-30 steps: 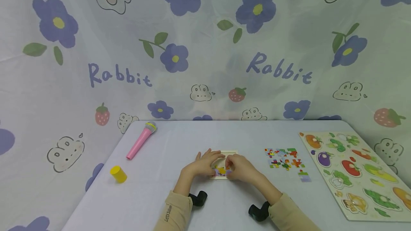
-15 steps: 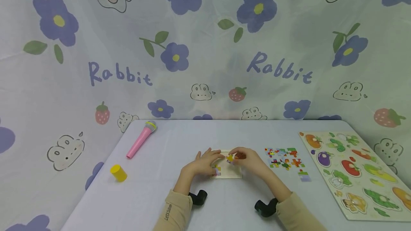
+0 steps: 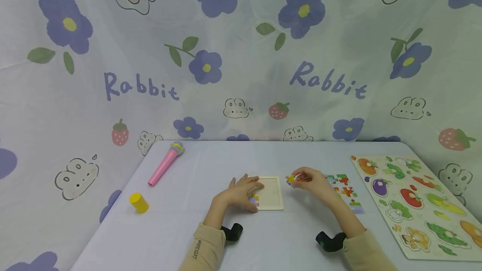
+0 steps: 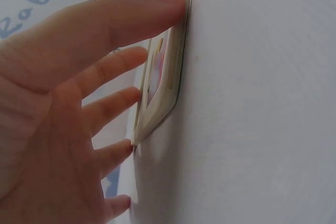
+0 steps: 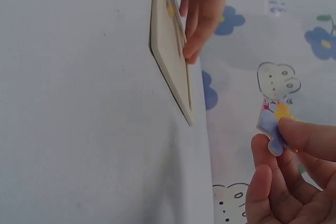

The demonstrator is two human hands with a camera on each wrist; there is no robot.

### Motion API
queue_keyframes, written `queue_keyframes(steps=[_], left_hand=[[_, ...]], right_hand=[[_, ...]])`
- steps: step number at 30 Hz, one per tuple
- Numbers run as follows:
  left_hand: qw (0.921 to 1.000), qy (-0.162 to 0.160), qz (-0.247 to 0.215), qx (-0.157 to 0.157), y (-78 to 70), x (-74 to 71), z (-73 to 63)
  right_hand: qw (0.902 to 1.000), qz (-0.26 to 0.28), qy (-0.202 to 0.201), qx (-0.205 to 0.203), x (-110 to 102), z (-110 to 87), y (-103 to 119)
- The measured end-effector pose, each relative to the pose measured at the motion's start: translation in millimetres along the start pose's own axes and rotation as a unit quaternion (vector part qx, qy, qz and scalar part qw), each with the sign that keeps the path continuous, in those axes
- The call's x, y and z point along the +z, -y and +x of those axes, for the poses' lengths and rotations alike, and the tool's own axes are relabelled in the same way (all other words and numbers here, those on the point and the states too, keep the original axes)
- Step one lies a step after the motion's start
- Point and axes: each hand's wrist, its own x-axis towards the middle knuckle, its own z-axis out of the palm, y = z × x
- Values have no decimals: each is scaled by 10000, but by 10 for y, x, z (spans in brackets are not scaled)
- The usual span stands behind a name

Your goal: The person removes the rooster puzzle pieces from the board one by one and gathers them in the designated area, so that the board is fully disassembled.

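Observation:
A small wooden puzzle tray (image 3: 281,195) lies at the middle of the table, with a purple-and-yellow puzzle piece (image 3: 254,200) in its front left corner. My left hand (image 3: 238,193) rests over the tray's left side, fingers spread and fairly straight; in the left wrist view the thumb lies at the tray's rim (image 4: 170,90). Between thumb and fingers my right hand (image 3: 314,183) pinches another puzzle piece (image 5: 269,128), yellow and purple, held up to the right of the tray. Loose jigsaw pieces (image 3: 347,191) lie behind the right hand, which partly hides them.
A large vegetable puzzle board (image 3: 406,221) covers the table's right side. At the left lie a pink toy microphone (image 3: 165,164) and a yellow cylinder (image 3: 139,203). A printed rabbit-and-flower cloth (image 3: 241,53) hangs behind the table's back edge.
My right hand has lifted a puzzle piece out of the tray and carried it right, uncovering more of the tray's bare base. The left hand has stayed in place.

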Motion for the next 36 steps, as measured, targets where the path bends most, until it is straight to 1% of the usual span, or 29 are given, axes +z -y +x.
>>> queue_keyframes(steps=[8, 16, 20, 23, 27, 33, 36], left_hand=[[10000, 9, -11, 13, -4, 6, -4], [10000, -16, 24, 35, -9, 10, -2], [10000, -23, 33, 36, -10, 7, -1], [10000, -28, 38, 35, -14, 4, -4], [10000, -24, 39, 41, -20, -1, -8], [10000, -10, 23, 38, -27, -5, -17], [10000, -8, 21, 33, -26, -4, -20]], right_hand=[[10000, 12, 65, 16, -215, -84, -103], [9993, -40, 373, 35, -413, -178, -179], [9987, -149, 451, 170, -514, -237, -248], [9983, -349, 373, 296, -587, -281, -321], [9971, -623, 299, 312, -685, -332, -416], [9956, -792, 450, 211, -807, -403, -534], [9945, -856, 455, 398, -839, -429, -575]])
